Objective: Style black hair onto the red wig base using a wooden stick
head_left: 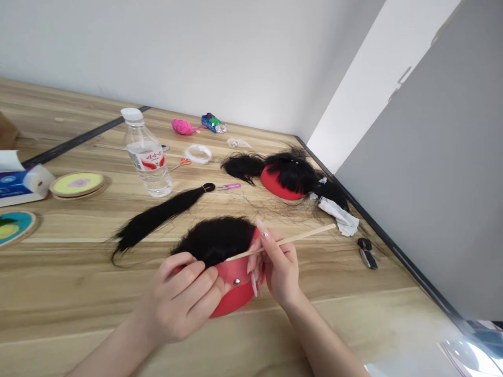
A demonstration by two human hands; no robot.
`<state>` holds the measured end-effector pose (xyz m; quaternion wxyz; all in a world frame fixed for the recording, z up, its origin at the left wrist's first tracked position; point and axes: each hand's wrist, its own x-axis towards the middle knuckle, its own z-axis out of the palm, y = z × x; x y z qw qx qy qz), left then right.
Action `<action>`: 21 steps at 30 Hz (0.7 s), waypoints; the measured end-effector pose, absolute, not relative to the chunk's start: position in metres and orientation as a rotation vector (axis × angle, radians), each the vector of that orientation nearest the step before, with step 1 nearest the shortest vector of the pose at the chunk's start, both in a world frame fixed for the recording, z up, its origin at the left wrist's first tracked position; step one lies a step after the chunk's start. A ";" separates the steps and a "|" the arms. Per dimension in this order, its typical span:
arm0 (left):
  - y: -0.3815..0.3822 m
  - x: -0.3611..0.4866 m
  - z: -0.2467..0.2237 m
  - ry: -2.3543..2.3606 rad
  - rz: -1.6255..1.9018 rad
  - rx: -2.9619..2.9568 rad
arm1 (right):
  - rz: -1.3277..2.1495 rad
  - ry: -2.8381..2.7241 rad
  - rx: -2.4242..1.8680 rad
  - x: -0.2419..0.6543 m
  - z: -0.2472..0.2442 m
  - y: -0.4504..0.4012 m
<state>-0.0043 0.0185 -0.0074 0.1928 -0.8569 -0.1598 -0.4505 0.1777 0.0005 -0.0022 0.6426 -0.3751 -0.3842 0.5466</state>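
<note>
I've got the red cap (236, 303) on the table (94, 298) btwn my two hands, black hair (220, 238) covering its far side. R hand (281, 264) pinches a thin stick (302, 236) pencil-style, tip at the hair's near edge. L hand (178, 298) has its fingers bent, bunched close together on the cap's left side; thumb's hidden, so can't tell if it's pinching anything. Step in hand: prob. working that hair edge w/ the stick. Next move, I'd judge, calls for a steady L hold & light tip pressure, so nothing slips.
</note>
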 end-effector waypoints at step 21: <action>0.018 0.002 0.006 -0.766 -0.944 -2.555 | 1.235 -0.931 -0.874 0.176 0.002 -0.002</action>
